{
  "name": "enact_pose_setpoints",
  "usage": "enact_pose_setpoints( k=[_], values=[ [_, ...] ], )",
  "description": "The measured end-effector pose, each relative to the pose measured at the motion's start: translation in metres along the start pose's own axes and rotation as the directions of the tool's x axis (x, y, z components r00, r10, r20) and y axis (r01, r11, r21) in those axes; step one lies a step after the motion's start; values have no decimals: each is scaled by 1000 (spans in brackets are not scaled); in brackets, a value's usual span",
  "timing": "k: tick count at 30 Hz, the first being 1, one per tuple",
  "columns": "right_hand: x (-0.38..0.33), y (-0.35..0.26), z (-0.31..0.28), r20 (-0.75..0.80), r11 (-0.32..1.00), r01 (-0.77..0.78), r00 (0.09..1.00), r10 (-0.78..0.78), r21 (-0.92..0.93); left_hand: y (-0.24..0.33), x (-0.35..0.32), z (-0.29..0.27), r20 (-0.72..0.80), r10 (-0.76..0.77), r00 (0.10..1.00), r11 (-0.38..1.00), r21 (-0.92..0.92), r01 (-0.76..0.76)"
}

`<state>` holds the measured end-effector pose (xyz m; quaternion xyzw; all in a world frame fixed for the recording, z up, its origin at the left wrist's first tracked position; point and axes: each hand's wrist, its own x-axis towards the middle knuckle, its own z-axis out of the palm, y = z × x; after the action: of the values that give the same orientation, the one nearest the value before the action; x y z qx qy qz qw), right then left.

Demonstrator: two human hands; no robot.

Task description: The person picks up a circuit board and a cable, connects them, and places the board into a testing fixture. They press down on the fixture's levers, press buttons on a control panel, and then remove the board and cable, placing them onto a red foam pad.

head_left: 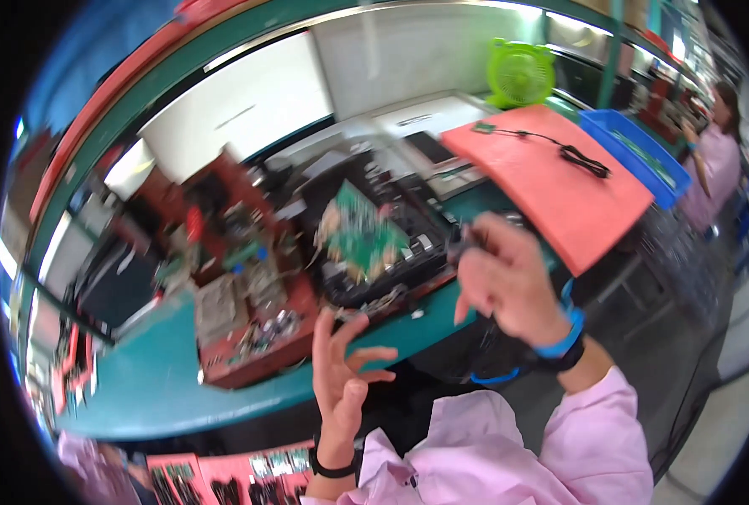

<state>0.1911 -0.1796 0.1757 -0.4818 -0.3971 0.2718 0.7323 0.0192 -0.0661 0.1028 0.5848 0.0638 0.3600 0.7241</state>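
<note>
We see the left hand [339, 394] with fingers spread; whether the right hand's [509, 284] curled fingers pinch anything, we cannot tell. The green circuit board [359, 225] lies on the black tray [415, 271], presumably for easy reach.

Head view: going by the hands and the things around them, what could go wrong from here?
The left hand, fingers spread, appears close to the small loose parts on the reddish-brown tray; a sweep might scatter some.
The green circuit board seems to lie over the crowded black tray; a bump from the right hand beside it could shift it.
A blue loop shows below the right hand and might snag.
</note>
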Motion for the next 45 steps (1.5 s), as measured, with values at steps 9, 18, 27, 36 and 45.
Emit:
enact_pose_setpoints(
  k=[9,18,27,36,45],
  values=[
    [-68,123,103,593,760,-580,733,333,291,55,-56,-70,-263,189,946,878,476,-43],
    [-67,139,116,851,589,-799,390,352,122,86,-68,-94,-172,194,966,196,971,134],
    [-49,147,123,844,633,-768,399,358,94,89,-56,-101,-102,148,984,41,994,97],
    [-36,163,141,624,813,-563,585,519,-148,97,-28,-125,-60,66,996,-124,990,68],
    [-33,189,170,852,996,-30,515,91,-88,117,18,-209,3,-20,1000,-169,986,-6]
  ],
)
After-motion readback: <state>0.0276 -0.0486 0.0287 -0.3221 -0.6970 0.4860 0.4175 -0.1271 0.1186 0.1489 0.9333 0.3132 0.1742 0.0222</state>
